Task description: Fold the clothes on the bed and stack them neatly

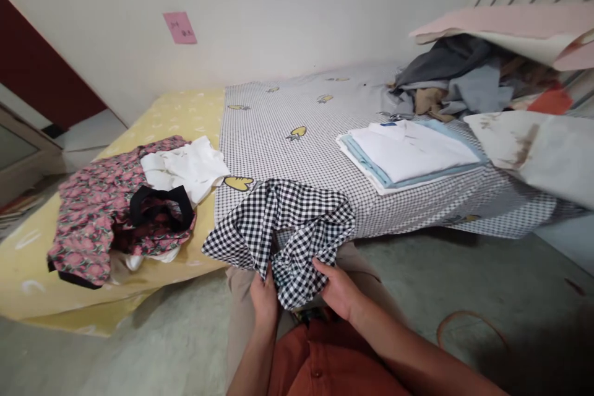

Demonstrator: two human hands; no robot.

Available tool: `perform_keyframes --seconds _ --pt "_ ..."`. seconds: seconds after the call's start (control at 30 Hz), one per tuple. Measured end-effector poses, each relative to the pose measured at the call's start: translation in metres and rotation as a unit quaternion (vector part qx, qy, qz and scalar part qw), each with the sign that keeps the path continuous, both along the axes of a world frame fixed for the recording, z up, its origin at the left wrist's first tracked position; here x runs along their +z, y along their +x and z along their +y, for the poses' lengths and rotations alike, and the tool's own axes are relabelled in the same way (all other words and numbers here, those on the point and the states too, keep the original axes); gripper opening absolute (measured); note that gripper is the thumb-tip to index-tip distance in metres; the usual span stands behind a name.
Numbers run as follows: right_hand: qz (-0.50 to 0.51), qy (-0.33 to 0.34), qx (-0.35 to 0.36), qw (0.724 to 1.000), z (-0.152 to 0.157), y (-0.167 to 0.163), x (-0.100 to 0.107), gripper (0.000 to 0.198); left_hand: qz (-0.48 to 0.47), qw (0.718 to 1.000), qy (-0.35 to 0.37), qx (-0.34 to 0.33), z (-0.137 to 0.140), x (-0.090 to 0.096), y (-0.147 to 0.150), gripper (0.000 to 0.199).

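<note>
A black-and-white checked shirt lies crumpled over the bed's front edge and hangs onto my lap. My left hand pinches its lower left edge, fingers closed on the cloth. On the other side, my right hand grips the shirt's lower right part between thumb and fingers. An opening in the fabric shows between the two hands. Left of the shirt rest a pink floral garment with black trim and a white cloth.
A folded stack of white and light blue shirts sits on the bed to the right. Beyond it, an open bag holds piled dark and grey clothes. A pink note is on the wall. A thin hoop lies on the floor.
</note>
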State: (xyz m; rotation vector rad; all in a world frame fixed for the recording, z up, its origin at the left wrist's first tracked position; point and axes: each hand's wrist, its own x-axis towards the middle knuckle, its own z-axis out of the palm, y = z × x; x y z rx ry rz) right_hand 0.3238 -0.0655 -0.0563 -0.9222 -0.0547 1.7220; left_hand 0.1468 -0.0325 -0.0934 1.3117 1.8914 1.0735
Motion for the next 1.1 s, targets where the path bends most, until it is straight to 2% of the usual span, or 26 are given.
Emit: perform_keyframes --seconds 0.27,0.4,0.8,0.93,1.1 --pt "0.016 -0.049 0.007 0.999 0.002 0.01 -0.007 0.029 -0.027 1.0 -0.002 -0.003 -0.006 -0.001 0.006 0.042" --pt "0.021 -0.053 0.012 0.998 0.003 0.01 -0.007 0.029 -0.04 0.999 0.006 0.003 -0.008 -0.003 0.005 0.043" --pt "0.016 -0.044 0.029 0.998 0.0 0.011 -0.012 0.049 -0.059 0.998 0.012 0.009 -0.011 0.0 0.01 0.056" --pt "0.01 -0.043 0.034 0.998 0.0 0.011 -0.015 0.05 -0.066 0.998 0.015 0.009 -0.013 0.004 0.012 0.061" --pt "-0.006 -0.041 0.024 0.999 0.001 0.011 -0.018 0.061 -0.064 0.998 0.012 -0.004 -0.013 0.011 0.019 0.067"
